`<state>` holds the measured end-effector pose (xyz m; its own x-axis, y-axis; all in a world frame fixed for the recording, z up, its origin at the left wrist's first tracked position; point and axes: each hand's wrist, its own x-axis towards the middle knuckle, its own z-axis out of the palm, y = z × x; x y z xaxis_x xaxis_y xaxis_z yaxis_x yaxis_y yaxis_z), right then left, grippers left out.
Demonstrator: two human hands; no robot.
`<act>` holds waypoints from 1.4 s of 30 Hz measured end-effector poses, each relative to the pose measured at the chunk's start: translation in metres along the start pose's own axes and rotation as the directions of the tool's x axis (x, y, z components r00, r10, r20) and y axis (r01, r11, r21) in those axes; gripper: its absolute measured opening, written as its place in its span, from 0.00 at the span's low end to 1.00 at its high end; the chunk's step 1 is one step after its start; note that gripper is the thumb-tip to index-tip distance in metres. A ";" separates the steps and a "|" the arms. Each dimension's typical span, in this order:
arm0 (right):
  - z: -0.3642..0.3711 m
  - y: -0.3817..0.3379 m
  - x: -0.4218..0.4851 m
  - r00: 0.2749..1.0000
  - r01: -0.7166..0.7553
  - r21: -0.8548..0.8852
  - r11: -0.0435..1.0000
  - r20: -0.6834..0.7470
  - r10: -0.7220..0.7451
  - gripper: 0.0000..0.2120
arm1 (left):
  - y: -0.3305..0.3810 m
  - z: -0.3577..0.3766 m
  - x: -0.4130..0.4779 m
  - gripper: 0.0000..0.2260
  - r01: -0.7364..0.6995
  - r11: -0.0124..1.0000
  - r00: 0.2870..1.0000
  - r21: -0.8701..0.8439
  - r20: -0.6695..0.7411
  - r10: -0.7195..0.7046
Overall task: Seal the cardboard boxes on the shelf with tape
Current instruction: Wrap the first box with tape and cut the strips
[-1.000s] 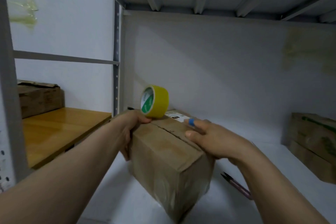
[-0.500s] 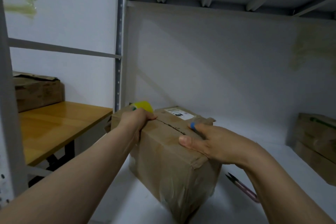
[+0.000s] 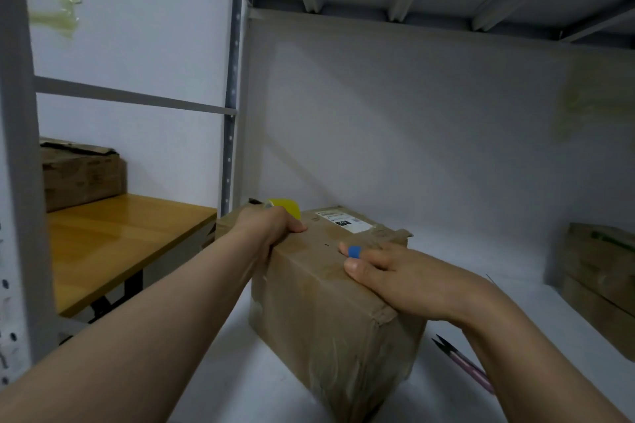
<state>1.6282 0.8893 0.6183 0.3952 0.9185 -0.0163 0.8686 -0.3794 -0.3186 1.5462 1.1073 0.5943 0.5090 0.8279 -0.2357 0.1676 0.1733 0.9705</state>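
A brown cardboard box (image 3: 330, 312) stands on the white shelf (image 3: 240, 371) in front of me, its top flaps closed and a white label at its far end. My left hand (image 3: 271, 233) holds a yellow tape roll (image 3: 285, 207) at the box's far left top edge; the roll is mostly hidden behind the fingers. My right hand (image 3: 398, 276) rests flat on the near right part of the box top, a blue band on one finger.
Another cardboard box (image 3: 601, 285) stands at the shelf's right end. Pink-handled scissors (image 3: 464, 366) lie on the shelf beside my right wrist. Left of the shelf post (image 3: 233, 106) is a wooden table (image 3: 120, 240) with a worn box (image 3: 82, 175).
My left hand has carried the tape roll from above the box top down behind its far left edge. My right hand slid slightly along the box top toward me.
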 end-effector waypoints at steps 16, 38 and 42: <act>-0.015 -0.065 0.137 0.966 -0.208 0.257 0.944 -0.096 0.239 0.18 | -0.011 0.003 -0.008 0.20 -0.173 0.982 0.975 -0.078 -0.154 0.160; -0.001 -0.069 0.154 0.945 0.156 0.842 0.517 -0.279 0.170 0.07 | -0.014 -0.004 -0.018 0.17 -0.119 0.980 0.993 -0.158 -0.030 0.116; 0.001 -0.080 0.151 0.943 0.185 0.863 0.469 -0.291 0.163 0.12 | -0.015 -0.005 -0.020 0.13 -0.151 0.978 0.989 -0.145 -0.033 0.147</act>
<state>1.6185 1.0583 0.6406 0.6009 0.7717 0.2082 0.2229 0.0884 -0.9708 1.5297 1.0912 0.5849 0.4996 0.8617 -0.0884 -0.0353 0.1223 0.9919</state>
